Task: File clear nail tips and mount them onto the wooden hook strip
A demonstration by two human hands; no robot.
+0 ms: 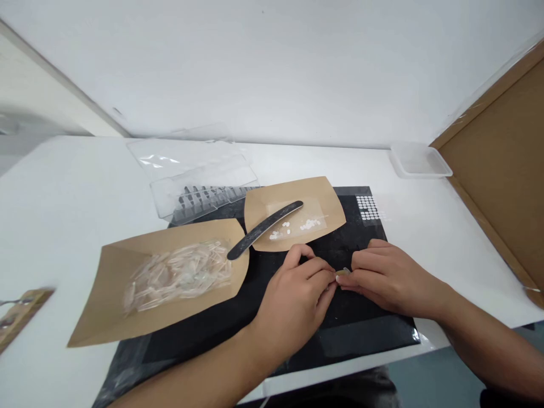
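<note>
My left hand (300, 292) and my right hand (389, 277) meet over the black mat (361, 334), fingertips nearly touching. Both are closed in a pinch around a small tan piece (342, 273) with a pale edge. Fingers cover most of it, so its kind does not show. Just beyond my left hand, a brown paper tray (293, 190) holds a clear sheet with loose white bits (310, 224). A curved black nail file (263, 229) spans this tray and a larger brown tray (93, 306), which holds a heap of clear plastic slivers (182, 275).
Clear plastic packs (204, 170) lie behind the trays, one with dark-grey shapes. A sheet of white dots (368, 208) rests on the mat's far right corner. Farther back stands a clear plastic tub (420, 161). A brown panel (505, 147) borders the right; a wooden object (25, 317) lies far left.
</note>
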